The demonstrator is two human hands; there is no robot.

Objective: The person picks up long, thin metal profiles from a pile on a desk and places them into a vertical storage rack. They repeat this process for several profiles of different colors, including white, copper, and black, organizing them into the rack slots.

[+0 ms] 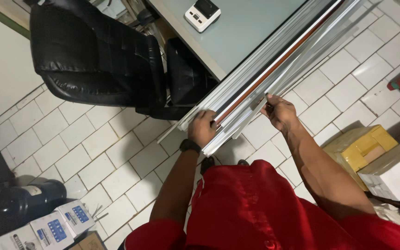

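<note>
Hands first: your left hand (pixel 203 128) is curled shut around the near end of a bundle of long white strips (pixel 274 69), knuckles up, with a black watch (pixel 190 146) on that wrist. Your right hand (pixel 278 111) is pinched closed on the right edge of the same bundle, fingertips on one pale strip just beside the others. The bundle runs diagonally from your hands up toward the top right, its far length lying along the edge of the table (pixel 237 32), its near end hanging over the tiled floor (pixel 93 153). One reddish-brown strip (pixel 278 62) shows among the white ones. A small white device with a dark screen (pixel 202 15) sits on the table, well apart from the bundle. A black office chair (pixel 98 55) stands left of the table. A yellow box (pixel 362 148) and a white box (pixel 394 171) lie on the floor to your right; a dark cylinder (pixel 28 199) and white-and-blue cartons (pixel 56 227) are at lower left. You wear red clothing (pixel 246 208).
</note>
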